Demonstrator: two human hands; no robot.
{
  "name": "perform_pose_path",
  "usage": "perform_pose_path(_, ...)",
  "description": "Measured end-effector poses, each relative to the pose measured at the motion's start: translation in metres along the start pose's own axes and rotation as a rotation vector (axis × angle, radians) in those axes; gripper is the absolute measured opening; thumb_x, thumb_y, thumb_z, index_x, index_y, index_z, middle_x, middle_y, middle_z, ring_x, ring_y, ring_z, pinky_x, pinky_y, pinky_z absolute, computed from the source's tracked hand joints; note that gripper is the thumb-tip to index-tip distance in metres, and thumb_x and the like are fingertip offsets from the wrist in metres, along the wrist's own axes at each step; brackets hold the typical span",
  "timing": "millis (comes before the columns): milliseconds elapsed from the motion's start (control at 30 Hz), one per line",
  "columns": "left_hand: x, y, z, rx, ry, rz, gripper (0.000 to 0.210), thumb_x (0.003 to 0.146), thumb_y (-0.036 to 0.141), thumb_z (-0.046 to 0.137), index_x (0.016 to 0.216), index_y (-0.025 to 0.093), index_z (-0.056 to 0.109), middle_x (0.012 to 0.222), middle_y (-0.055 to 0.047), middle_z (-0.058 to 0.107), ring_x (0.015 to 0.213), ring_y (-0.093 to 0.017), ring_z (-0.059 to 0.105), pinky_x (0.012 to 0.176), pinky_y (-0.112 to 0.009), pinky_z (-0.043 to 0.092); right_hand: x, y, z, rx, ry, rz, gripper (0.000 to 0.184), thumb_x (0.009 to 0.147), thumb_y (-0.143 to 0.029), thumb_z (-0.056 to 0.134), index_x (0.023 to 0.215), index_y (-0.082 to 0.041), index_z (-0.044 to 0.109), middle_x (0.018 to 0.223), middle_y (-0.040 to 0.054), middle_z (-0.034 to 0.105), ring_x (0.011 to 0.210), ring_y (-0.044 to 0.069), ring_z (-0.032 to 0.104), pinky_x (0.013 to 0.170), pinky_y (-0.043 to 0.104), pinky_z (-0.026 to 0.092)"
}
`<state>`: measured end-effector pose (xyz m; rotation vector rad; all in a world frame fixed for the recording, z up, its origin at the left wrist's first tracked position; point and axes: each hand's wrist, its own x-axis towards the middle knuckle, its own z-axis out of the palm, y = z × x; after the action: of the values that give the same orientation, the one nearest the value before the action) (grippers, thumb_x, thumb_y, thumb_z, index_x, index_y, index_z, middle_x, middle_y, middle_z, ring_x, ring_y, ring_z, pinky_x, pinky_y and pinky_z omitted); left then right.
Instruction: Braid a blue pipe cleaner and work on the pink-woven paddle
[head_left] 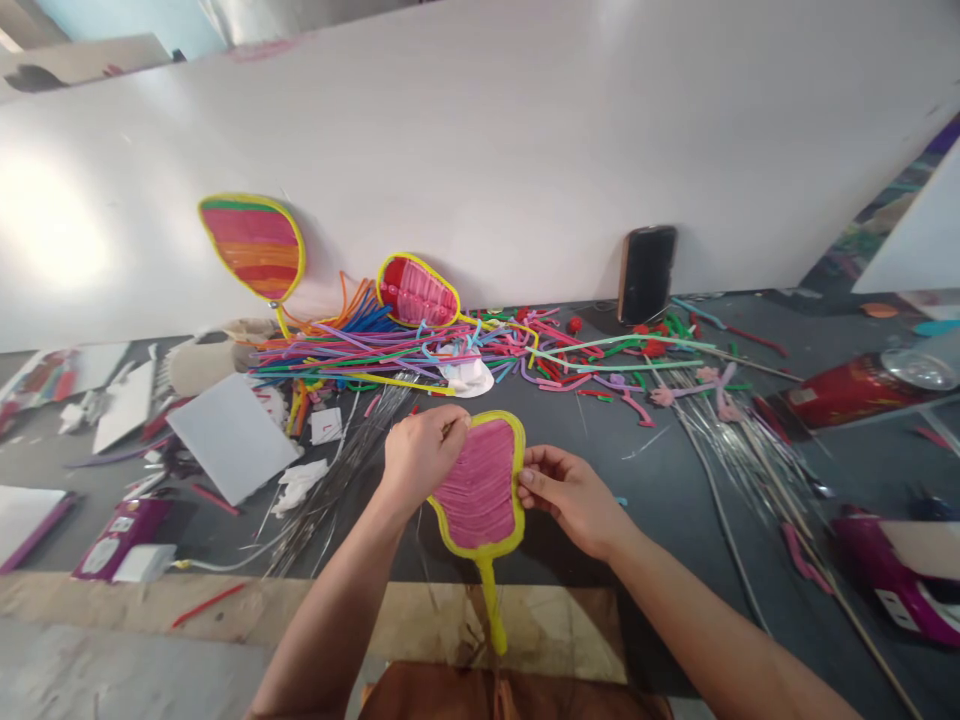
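Note:
In front of me is a small hand fan (484, 485) with a pink ribbed face, a fuzzy yellow rim and a yellow handle pointing down toward my lap. My left hand (425, 455) is closed at its upper left edge, fingers curled so that the fingertips are partly hidden. At the right rim, my right hand (571, 498) pinches the yellow edge between thumb and fingers. The fan is held above the front part of the dark table (600, 420).
Colourful pipe cleaners (352, 350) lie heaped along the white panel (510, 150). Two finished-looking fans, one striped (255, 245) and one red-pink (418, 290), lean there beside a phone (646, 275). A red can (862, 388) lies right; white card (232, 438) and wires (341, 480) lie left.

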<state>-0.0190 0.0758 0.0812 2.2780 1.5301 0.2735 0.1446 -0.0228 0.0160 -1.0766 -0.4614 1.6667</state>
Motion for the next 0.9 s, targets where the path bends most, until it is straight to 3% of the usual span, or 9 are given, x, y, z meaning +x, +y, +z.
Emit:
perform_pose_path(300,0.003,-0.001,0.007,0.0,-0.005,0.02,0.027,0.085,0.032,0.044,0.082,0.025,0.069,0.073,0.002,0.07,0.067,-0.013,0.06,0.059,-0.022,0.032,-0.001,0.004,-0.009,-0.172,0.04,0.058,0.039,0.06,-0.049,0.079,0.068,-0.016,0.059,0.053,-0.0033,0.059,0.048,0.007,0.051,0.048,0.022,0.04)
perform_pose_path(500,0.006,-0.001,0.009,0.0,-0.039,0.021,0.027,0.085,0.033,0.044,0.082,0.025,0.07,0.073,0.001,0.07,0.066,-0.014,0.06,0.059,-0.023,0.032,-0.001,0.006,-0.012,-0.12,0.031,0.005,0.038,0.066,-0.05,0.076,0.07,-0.017,0.057,0.052,-0.0051,0.056,0.046,0.006,0.048,0.047,0.02,0.038)
perform_pose_path(700,0.006,0.001,0.01,-0.004,-0.049,0.012,0.027,0.085,0.033,0.044,0.083,0.026,0.07,0.074,0.001,0.071,0.067,-0.014,0.061,0.06,-0.023,0.033,0.004,0.007,-0.01,-0.08,0.095,0.014,0.039,0.061,-0.048,0.08,0.07,-0.018,0.056,0.052,-0.005,0.057,0.045,0.006,0.048,0.046,0.02,0.038)
perform_pose_path(900,0.006,-0.001,0.012,-0.022,-0.061,0.015,0.027,0.086,0.033,0.044,0.084,0.026,0.07,0.074,0.001,0.071,0.068,-0.014,0.061,0.06,-0.022,0.034,0.005,0.01,-0.011,-0.02,0.076,0.003,0.038,0.059,-0.042,0.083,0.072,-0.018,0.056,0.052,-0.0058,0.058,0.046,0.006,0.05,0.046,0.019,0.039)
